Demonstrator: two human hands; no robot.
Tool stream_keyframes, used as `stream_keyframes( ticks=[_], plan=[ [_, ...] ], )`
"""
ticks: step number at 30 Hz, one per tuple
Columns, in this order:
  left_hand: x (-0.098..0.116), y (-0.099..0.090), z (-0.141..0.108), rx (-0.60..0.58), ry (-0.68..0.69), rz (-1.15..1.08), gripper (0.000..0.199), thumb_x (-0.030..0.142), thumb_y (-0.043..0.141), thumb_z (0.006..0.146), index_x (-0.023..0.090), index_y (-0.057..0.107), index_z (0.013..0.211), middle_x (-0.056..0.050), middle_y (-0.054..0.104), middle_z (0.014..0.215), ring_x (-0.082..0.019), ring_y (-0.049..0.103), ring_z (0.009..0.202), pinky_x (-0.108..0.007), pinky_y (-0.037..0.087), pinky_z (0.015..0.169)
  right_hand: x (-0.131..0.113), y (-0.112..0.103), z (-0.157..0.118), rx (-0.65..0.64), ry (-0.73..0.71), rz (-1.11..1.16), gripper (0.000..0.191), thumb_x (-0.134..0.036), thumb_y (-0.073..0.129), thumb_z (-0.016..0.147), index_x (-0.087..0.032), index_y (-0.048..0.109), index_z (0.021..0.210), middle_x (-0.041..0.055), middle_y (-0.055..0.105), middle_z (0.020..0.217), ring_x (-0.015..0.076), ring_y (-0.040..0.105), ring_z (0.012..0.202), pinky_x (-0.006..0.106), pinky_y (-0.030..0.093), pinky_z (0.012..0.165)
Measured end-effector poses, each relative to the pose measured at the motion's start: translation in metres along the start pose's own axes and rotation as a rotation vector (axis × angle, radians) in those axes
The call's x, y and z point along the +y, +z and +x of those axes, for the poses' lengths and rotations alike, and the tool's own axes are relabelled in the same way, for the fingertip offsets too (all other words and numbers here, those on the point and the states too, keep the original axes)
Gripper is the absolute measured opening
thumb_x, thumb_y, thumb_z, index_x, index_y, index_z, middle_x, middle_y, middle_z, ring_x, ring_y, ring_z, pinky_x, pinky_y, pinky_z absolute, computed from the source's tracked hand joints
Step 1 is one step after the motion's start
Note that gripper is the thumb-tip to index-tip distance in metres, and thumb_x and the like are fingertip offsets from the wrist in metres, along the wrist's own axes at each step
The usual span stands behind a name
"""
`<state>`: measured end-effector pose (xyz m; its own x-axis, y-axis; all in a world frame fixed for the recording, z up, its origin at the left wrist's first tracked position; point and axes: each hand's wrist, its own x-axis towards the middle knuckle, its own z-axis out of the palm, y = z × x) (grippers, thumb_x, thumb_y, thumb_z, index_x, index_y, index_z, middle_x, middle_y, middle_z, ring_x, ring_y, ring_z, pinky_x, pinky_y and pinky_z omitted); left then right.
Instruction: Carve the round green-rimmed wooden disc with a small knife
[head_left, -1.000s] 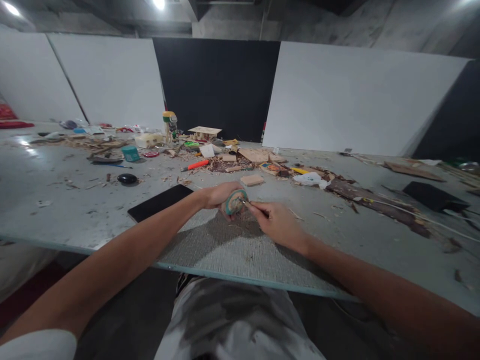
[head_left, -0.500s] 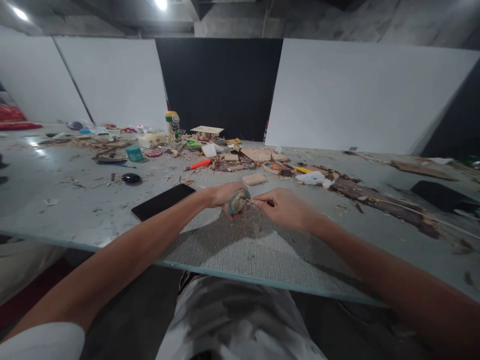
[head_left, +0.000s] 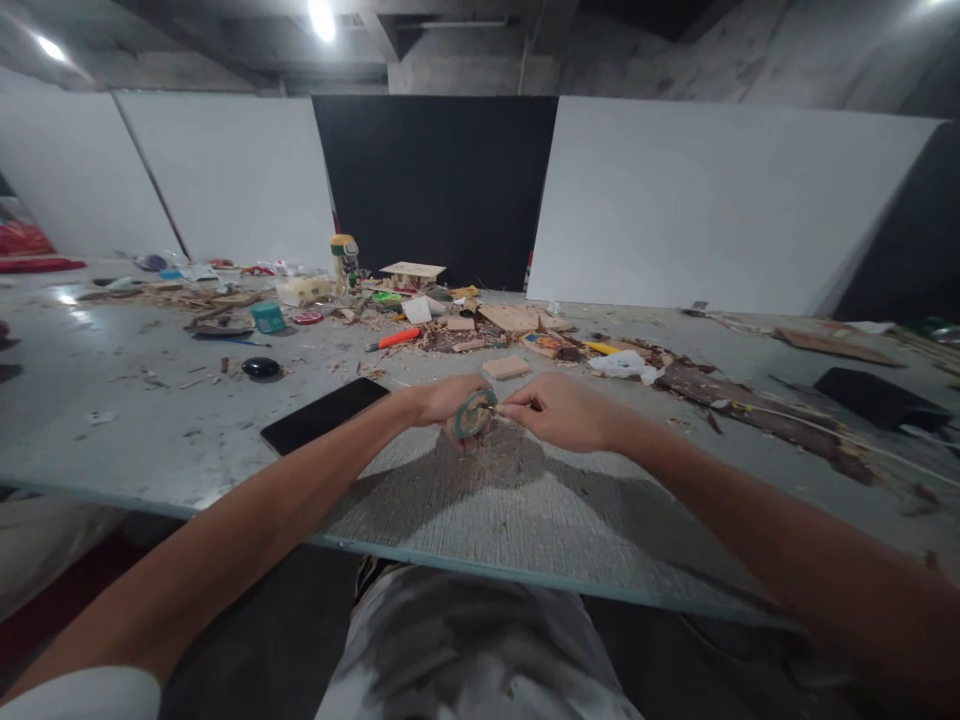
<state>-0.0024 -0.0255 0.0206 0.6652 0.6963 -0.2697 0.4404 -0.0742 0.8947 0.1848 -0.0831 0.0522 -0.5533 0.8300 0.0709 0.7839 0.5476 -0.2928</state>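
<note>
My left hand [head_left: 447, 398] is wrapped around a small round object [head_left: 466, 422] with a teal rim and a tan, uneven face turned toward my right hand. My right hand [head_left: 562, 412] pinches a short thin stick-like tool [head_left: 496, 408] between thumb and fingertips. The tool's tip meets the tan face; whether it only touches or goes in, I cannot tell. Just beyond both hands lies a flat wooden block [head_left: 506, 367]. Beside my left forearm rests a black tablet or phone [head_left: 324, 412].
An orange-handled knife [head_left: 397, 338], a teal jar [head_left: 268, 317] and a black mouse-like object [head_left: 261, 367] lie to the left. Wood shavings and a small wooden model [head_left: 412, 272] are farther back. Bark pieces [head_left: 739, 400] lie right. The table's front edge [head_left: 480, 570] runs before me.
The view has tilted slightly, so the scene sits a little lower. The round object has turned slightly in my left hand; my right hand keeps its pinch on the tool.
</note>
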Motion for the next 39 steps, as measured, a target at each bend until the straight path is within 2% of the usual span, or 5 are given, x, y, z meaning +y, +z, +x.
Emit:
stream_keyframes(
  ticks=[8, 14, 22, 30, 39],
  plan=[
    [-0.010, -0.007, 0.009, -0.072, -0.044, -0.116, 0.039, 0.040, 0.034, 0.087, 0.012, 0.061, 0.084, -0.011, 0.064, 0.076, -0.017, 0.059, 0.052, -0.034, 0.052, 0.055, -0.002, -0.021, 0.010, -0.127, -0.042, -0.018, 0.039, -0.029, 0.047, 0.088, -0.019, 0.038, 0.051, -0.0037, 0.026, 0.049, 0.0101, 0.024, 0.046, 0.031, 0.019, 0.050],
    [-0.016, -0.013, 0.007, -0.134, 0.007, -0.224, 0.039, 0.047, 0.044, 0.087, 0.014, 0.062, 0.097, -0.010, 0.068, 0.088, -0.017, 0.062, 0.057, -0.032, 0.053, 0.056, 0.004, 0.000, -0.007, 0.051, -0.039, 0.037, 0.031, -0.033, 0.046, 0.090, -0.018, 0.066, 0.073, 0.0009, 0.056, 0.061, 0.0128, 0.044, 0.053, 0.027, 0.026, 0.052],
    [-0.025, -0.021, 0.021, -0.076, 0.000, -0.384, 0.047, 0.050, 0.035, 0.092, 0.012, 0.062, 0.098, -0.011, 0.070, 0.082, -0.019, 0.066, 0.064, -0.028, 0.050, 0.052, 0.015, 0.044, -0.010, 0.265, 0.044, 0.055, 0.032, -0.034, 0.042, 0.095, -0.017, 0.068, 0.094, 0.0082, 0.071, 0.087, 0.0177, 0.058, 0.070, 0.028, 0.032, 0.061],
    [-0.019, -0.018, 0.016, -0.030, 0.053, -0.457, 0.043, 0.043, 0.043, 0.090, 0.011, 0.065, 0.108, -0.014, 0.068, 0.104, -0.022, 0.066, 0.083, -0.034, 0.056, 0.061, 0.010, 0.056, -0.016, 0.260, 0.088, 0.100, 0.032, -0.034, 0.040, 0.097, -0.016, 0.067, 0.098, 0.0084, 0.071, 0.087, 0.0165, 0.058, 0.068, 0.027, 0.032, 0.059],
    [-0.019, -0.015, 0.016, -0.062, 0.073, -0.417, 0.037, 0.042, 0.053, 0.086, 0.014, 0.065, 0.106, -0.010, 0.068, 0.096, -0.020, 0.065, 0.079, -0.034, 0.056, 0.063, 0.010, 0.058, -0.015, 0.264, 0.084, 0.108, 0.031, -0.033, 0.041, 0.096, -0.017, 0.067, 0.097, 0.0087, 0.071, 0.089, 0.0167, 0.058, 0.068, 0.027, 0.034, 0.059]
  ],
)
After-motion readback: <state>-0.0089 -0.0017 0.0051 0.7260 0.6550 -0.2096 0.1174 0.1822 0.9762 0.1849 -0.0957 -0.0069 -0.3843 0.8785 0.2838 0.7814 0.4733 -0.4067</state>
